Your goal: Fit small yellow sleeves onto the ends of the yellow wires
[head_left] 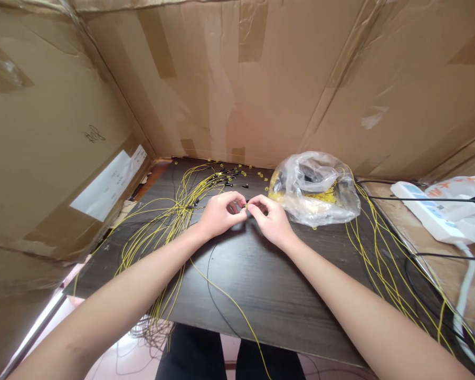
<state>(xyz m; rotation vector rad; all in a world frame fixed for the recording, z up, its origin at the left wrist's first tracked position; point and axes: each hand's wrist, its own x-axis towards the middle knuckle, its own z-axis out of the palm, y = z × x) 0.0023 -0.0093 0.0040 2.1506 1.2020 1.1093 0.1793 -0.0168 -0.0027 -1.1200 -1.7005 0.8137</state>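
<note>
My left hand and my right hand meet fingertip to fingertip just above the dark table. Both are closed in a pinch. Between them is a small black cable end with a bit of yellow at it, partly hidden by the fingers. The left fingers pinch the black end; the right ones seem to hold the tiny yellow piece. Left of my hands lies a bundle of thin yellow cables, with black connectors at its far end. Small yellow pieces are scattered behind my hands.
A clear plastic bag containing yellow pieces stands right of my hands. More yellow cables run down the right side, near a white power strip. Cardboard walls enclose the back and left of the table.
</note>
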